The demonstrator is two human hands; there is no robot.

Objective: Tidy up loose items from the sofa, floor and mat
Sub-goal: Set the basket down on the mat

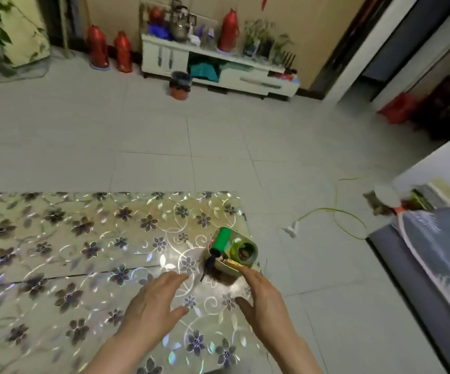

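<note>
A pale green container [241, 253] stands near the right corner of a table covered with a shiny floral cloth [83, 252]. A green cylinder [220, 242] with a dark tip lies across the container's top. My left hand [153, 309] hovers open above the cloth, just left of the container. My right hand [264, 298] is open too, its fingertips close to the container's near right side. Neither hand holds anything.
Grey tiled floor [218, 136] stretches ahead. A yellow-green cable [334, 211] with a white plug [291, 229] lies right of the table. A sofa [434, 252] with a patterned cover sits at right. A white cabinet [218, 66], red flasks and a small bin [180, 85] line the far wall.
</note>
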